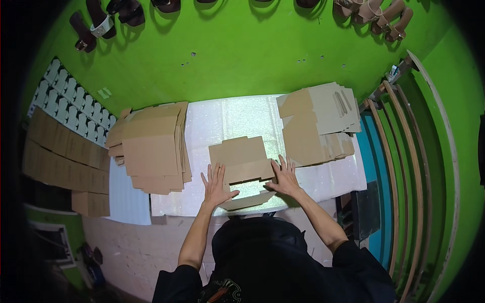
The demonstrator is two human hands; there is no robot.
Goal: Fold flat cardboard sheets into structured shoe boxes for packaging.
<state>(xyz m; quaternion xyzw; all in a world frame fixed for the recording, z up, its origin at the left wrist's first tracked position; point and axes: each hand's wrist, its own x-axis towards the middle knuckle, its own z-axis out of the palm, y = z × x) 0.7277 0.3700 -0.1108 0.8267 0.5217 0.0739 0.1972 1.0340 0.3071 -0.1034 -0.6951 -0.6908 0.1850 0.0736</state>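
Cardboard piece: a brown, flat cut-out (237,155) is lying at the centre of the frame, its notched upper edge facing the wall.
Near strip: a narrow cardboard strip (250,201) is lying below it, bright cloth showing between; whether the two are joining under the hands, I cannot tell.
Left hand: the person's left hand (216,189) is spreading its fingers at the piece's lower left corner, its thumb pointing toward the middle; it is not closing around anything.
Right hand: the right hand (286,181) is resting at the lower right corner, fingers splayed rather than clasping; exact thumb contact is staying unclear.
Stacks: flat cardboard is forming a left pile (151,146) at centre left and a right pile (303,139) right of centre.
Table: a shiny pale cloth (206,118) is covering it.
Surroundings: sandals (371,14) are lining the green wall (242,65) along the top; closed boxes (65,156) are standing at far left; wooden rails (415,202) are running down the right side.
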